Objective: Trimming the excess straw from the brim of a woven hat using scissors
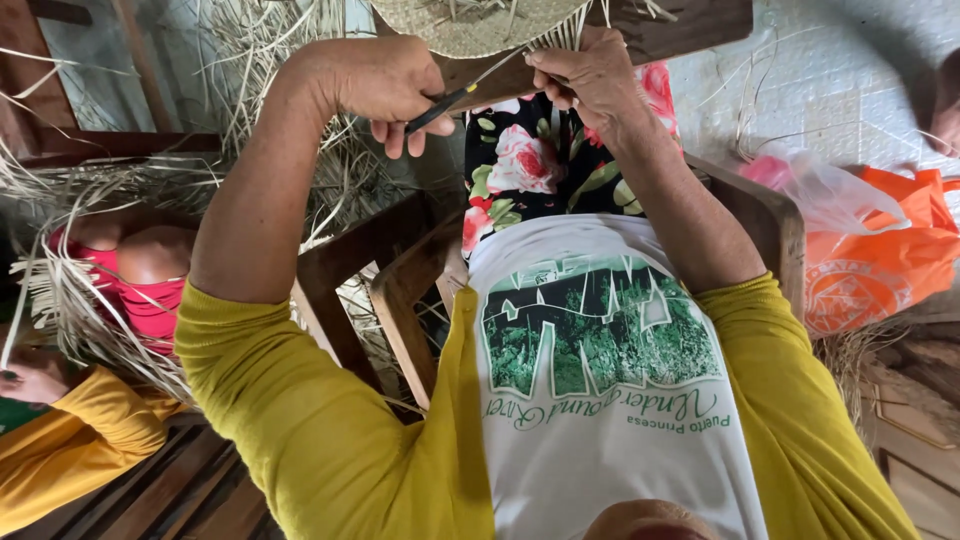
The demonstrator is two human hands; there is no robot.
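Yellow sleeves [300, 420] frame a white printed shirt [600, 380] nearest the lens, above a wooden chair [390, 270] and loose straw [90, 300]. Further out, the woven mat [480, 25] rests at the knees. The left hand [375, 80] grips a dark-handled knife [450, 100]; the right hand [590, 75] pinches the mat's loose strips. Keeping the blade tip angled away from the pinching fingers seems wise.

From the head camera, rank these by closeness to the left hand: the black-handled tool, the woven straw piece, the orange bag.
1. Black-handled tool: in the left hand.
2. Woven straw piece: just beyond, top centre, at the right hand.
3. Orange bag: far right.
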